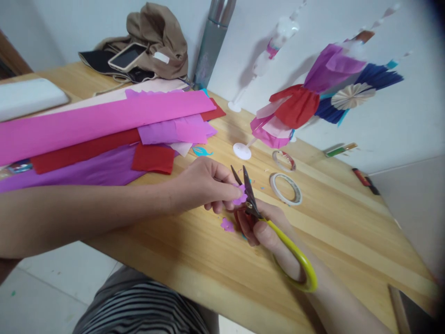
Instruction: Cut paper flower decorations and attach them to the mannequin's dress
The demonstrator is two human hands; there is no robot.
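Note:
My left hand [203, 185] pinches a small purple paper flower [239, 195] between thumb and fingertips, above the wooden table. In my right hand [271, 232] is a pair of scissors [251, 197] with yellow handles; the thumb passes through one loop. The dark blades are parted and point away from me, close by the flower. Whether the blades touch its edge, I cannot tell. Below the hands another purple paper flower [227, 224] lies on the table, beside something red that is partly hidden behind my right fingers.
Pink, red and purple paper sheets [104, 116] are piled at the left. Two tape rolls, a white one [285, 189] and a reddish one [284, 160], lie right of the scissors. Behind stand paper-dressed stands [299, 106], a grey bottle [212, 51] and a phone [127, 57] on brown cloth.

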